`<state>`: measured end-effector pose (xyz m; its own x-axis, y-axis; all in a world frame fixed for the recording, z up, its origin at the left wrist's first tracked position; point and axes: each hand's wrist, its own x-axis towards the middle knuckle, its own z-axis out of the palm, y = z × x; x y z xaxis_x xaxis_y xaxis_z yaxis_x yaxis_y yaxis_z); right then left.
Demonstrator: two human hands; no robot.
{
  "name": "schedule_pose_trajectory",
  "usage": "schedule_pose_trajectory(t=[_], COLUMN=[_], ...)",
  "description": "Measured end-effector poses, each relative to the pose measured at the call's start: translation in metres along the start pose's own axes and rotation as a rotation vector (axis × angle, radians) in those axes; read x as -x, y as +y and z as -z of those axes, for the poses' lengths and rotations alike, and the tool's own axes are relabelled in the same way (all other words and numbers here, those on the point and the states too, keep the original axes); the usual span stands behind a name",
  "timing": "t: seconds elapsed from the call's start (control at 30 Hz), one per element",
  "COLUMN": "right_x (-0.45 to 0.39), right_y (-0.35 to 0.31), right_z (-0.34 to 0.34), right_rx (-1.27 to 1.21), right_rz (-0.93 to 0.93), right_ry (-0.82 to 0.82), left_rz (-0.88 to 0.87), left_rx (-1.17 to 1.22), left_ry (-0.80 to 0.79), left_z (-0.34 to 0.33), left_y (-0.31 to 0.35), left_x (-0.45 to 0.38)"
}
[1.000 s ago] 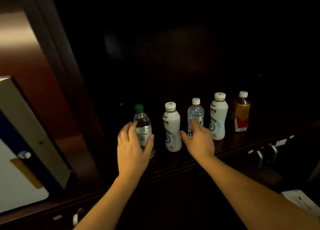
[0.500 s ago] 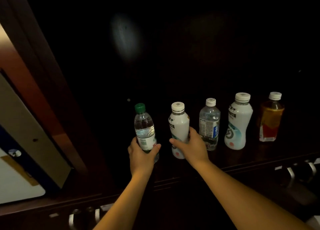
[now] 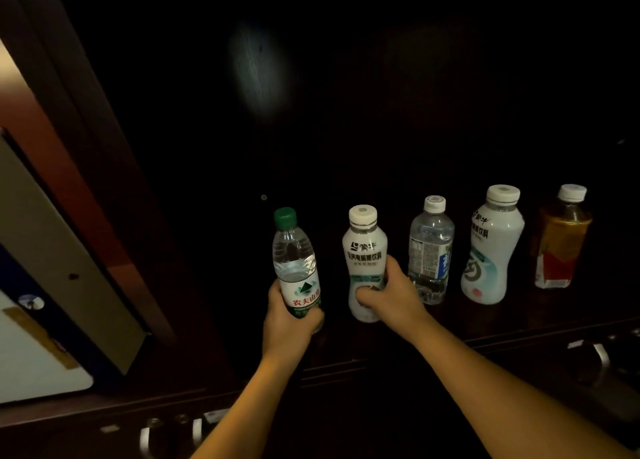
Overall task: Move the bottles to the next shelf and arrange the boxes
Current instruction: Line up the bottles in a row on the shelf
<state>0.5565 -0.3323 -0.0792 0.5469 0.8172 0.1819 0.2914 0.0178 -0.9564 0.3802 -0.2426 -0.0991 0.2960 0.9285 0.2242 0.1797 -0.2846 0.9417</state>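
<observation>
Dark wood forms the shelf (image 3: 519, 323) on which we see five upright bottles in a row. In the head view, our left hand (image 3: 287, 320) is wrapped around the green-capped water bottle (image 3: 294, 261) at the row's left end, while our right hand (image 3: 391, 299) grips the white drink bottle (image 3: 363, 251) beside it. To the right stand a clear bottle (image 3: 431, 247), a second white bottle (image 3: 493, 247) and an amber bottle (image 3: 561, 240); a pale box (image 3: 52, 251) leans at far left.

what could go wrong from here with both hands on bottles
1. The right hand grips the white bottle right beside the clear bottle; pulling it out may knock that one over.
2. The left hand holds the green-cap bottle low, so it might tip or slip.
</observation>
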Motion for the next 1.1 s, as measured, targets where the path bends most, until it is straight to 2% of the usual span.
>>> schedule_pose_trajectory(t=[0.1, 0.27, 0.87, 1.0, 1.03, 1.1], right_x=[-0.001, 0.005, 0.008, 0.014, 0.017, 0.026], right_y=[0.005, 0.02, 0.029, 0.024, 0.023, 0.023], right_z=[0.0, -0.013, -0.02, -0.016, -0.013, -0.006], right_rx=[-0.062, 0.098, 0.046, -0.023, -0.055, -0.044], right_rz=[-0.014, 0.002, -0.028, -0.039, -0.029, -0.024], right_ry=[-0.03, 0.055, 0.089, 0.036, 0.026, 0.078], left_rz=[0.013, 0.008, -0.039, -0.031, -0.01, 0.008], left_rx=[0.019, -0.164, -0.082, -0.044, -0.049, -0.124], left_ry=[-0.022, 0.024, -0.021, -0.041, -0.025, 0.112], left_z=[-0.002, -0.006, 0.0, 0.003, 0.004, 0.006], left_y=[-0.004, -0.014, -0.031, -0.025, -0.022, -0.016], left_x=[0.003, 0.0, -0.002, 0.0, 0.004, 0.021])
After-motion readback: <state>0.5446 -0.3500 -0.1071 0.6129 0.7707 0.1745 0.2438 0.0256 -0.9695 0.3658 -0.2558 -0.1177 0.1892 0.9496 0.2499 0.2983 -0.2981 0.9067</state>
